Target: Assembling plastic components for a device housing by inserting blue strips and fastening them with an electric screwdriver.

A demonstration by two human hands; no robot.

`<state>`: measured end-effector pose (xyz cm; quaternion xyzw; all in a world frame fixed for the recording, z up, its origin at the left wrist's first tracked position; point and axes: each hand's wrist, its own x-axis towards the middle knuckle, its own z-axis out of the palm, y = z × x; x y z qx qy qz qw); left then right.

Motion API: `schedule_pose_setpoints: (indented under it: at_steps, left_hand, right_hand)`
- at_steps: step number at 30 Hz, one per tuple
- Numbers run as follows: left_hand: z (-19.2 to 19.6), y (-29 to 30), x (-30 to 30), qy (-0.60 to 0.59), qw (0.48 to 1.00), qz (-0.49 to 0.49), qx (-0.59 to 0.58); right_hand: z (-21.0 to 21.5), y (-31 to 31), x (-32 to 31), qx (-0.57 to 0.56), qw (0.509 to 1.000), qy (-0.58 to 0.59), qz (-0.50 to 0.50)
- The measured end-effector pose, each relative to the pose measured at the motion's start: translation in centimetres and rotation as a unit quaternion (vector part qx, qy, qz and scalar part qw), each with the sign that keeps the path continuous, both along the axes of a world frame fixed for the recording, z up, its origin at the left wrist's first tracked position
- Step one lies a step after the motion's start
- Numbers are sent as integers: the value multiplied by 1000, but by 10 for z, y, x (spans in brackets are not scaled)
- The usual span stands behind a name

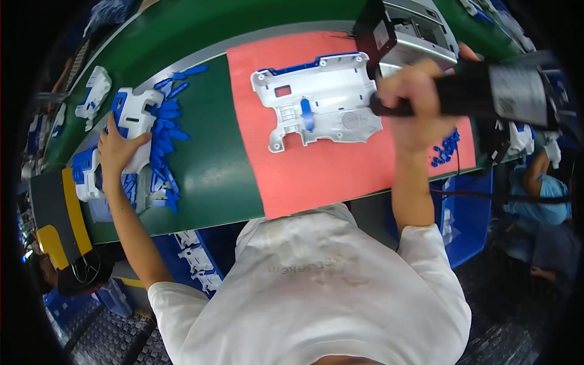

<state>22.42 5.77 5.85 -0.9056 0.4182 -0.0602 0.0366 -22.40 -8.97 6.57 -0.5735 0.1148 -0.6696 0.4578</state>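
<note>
Closest to the lens is the person's white shirt (304, 292), filling the lower middle of the head view I am watching from my station. Beyond it I see a green worktop (213, 158) with a red mat (292, 188) laid over it, and on that mat sits a white housing (331, 100), its hollow inner side facing up, a blue strip along its far edge and a blue piece (307, 115) lying inside. To the left, the left hand (121, 146) rests with fingers spread over a white-and-blue shell (135, 112); I can't tell whether it grips or merely touches. Just right of that shell I find a heap of flat blue strips (161, 143). Over on the other side, the right hand (418, 100) is blurred, yet I make out its fingers wrapped around a black handheld tool (465, 100). The tool's narrow end appears at the housing's right edge; I cannot tell if they touch. Small blue bits (446, 149) lie on the mat's right part, and a silver-and-black machine (417, 36) stands near its far right corner.
</note>
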Motion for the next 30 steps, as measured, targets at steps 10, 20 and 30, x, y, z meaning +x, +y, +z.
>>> schedule_pose_setpoints:
  at_steps: [10, 20, 30]
  left_hand:
    - [6, -5, -159, 182, 823, -464, -274]
    - [-67, -60, -232, 231, 718, -624, -205]
    - [-70, -60, -231, 260, 719, -610, -207]
  right_hand:
    - [10, -11, -10, -105, 984, -101, -103]
    - [11, -43, -67, -78, 960, 81, -257]
    - [14, -3, -12, -43, 993, -33, -103]
